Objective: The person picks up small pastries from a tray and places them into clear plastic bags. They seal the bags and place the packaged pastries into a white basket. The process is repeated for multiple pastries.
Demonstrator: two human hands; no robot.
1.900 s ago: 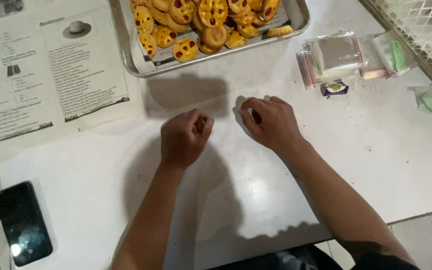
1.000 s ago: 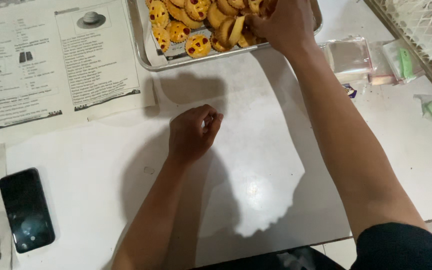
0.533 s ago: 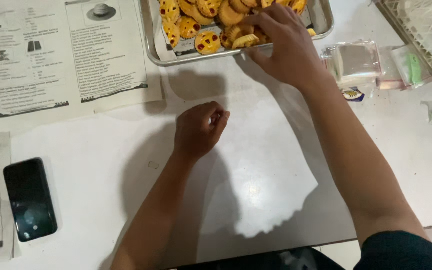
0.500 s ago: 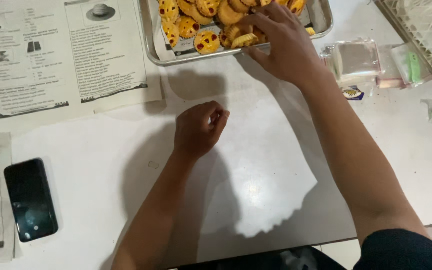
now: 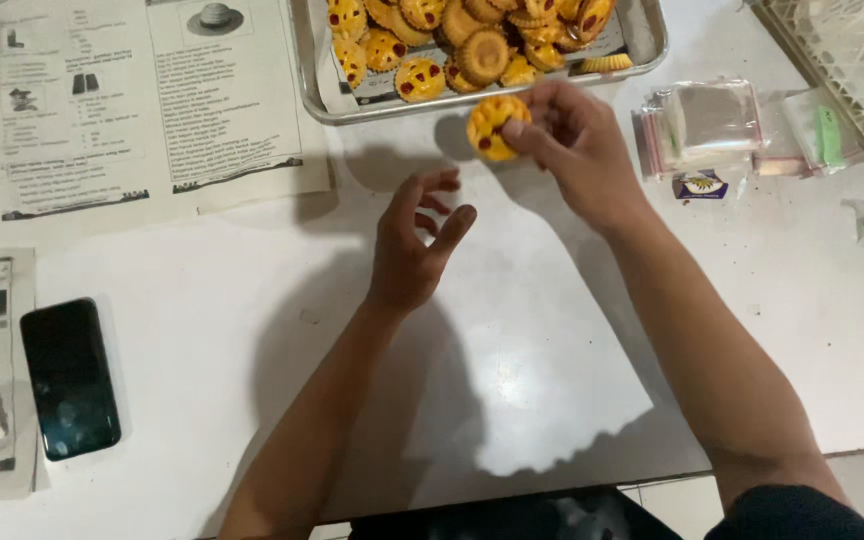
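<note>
My right hand (image 5: pixel 577 145) holds a round yellow cookie with red spots (image 5: pixel 493 126) by its edge, just in front of the metal tray (image 5: pixel 310 70). Several similar cookies (image 5: pixel 452 40) lie heaped in that tray. My left hand (image 5: pixel 414 245) hovers over the white table (image 5: pixel 222 330) below and left of the held cookie, fingers spread and curled upward, holding nothing.
A printed paper sheet (image 5: pixel 142 110) lies at the back left. A black phone (image 5: pixel 69 377) rests on another paper at the left edge. A stack of small clear bags (image 5: pixel 702 125) and green-topped packets (image 5: pixel 827 135) sit at the right, next to a white mesh basket (image 5: pixel 852 50).
My right hand reached into the tray and came back toward me with one cookie. My left hand went from a closed fist to open fingers.
</note>
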